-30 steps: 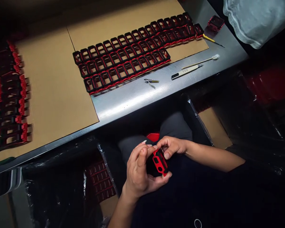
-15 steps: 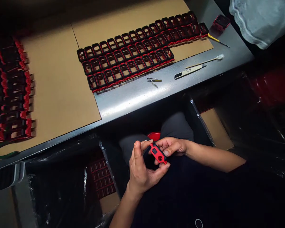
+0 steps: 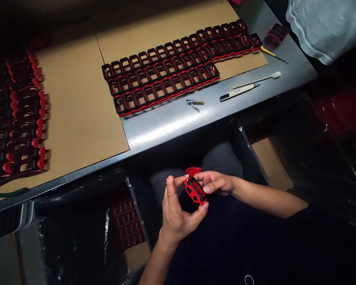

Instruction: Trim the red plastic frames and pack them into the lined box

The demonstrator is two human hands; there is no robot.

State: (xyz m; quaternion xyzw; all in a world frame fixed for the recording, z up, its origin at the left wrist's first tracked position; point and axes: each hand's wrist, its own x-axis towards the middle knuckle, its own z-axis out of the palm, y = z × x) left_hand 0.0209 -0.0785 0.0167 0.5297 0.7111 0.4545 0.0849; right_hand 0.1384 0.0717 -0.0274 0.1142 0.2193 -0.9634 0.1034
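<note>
A small red and black plastic frame (image 3: 192,191), much like a watch case, is held over my lap, tilted so that its black-rimmed opening shows. My left hand (image 3: 178,211) grips it by its two ends, between a finger at the upper left and the thumb at the lower right; another finger points up. On the opposite side my right hand (image 3: 216,183) pinches the frame's long edge, its thumb on the black rim. The right fingers behind the frame are partly hidden.
Rows of similar frames (image 3: 163,73) stand on cardboard (image 3: 83,118). More are stacked at left (image 3: 23,118). Nail clippers (image 3: 195,103), a craft knife (image 3: 239,92), a cotton swab (image 3: 258,80) and a yellow-handled tool (image 3: 269,52) lie on the metal bench (image 3: 166,122). Grey cloth (image 3: 329,27) hangs upper right.
The red and black frame has been turned in my hands, so its open black-rimmed face now shows more than its red side. Both hands keep hold, and the view has shifted slightly.
</note>
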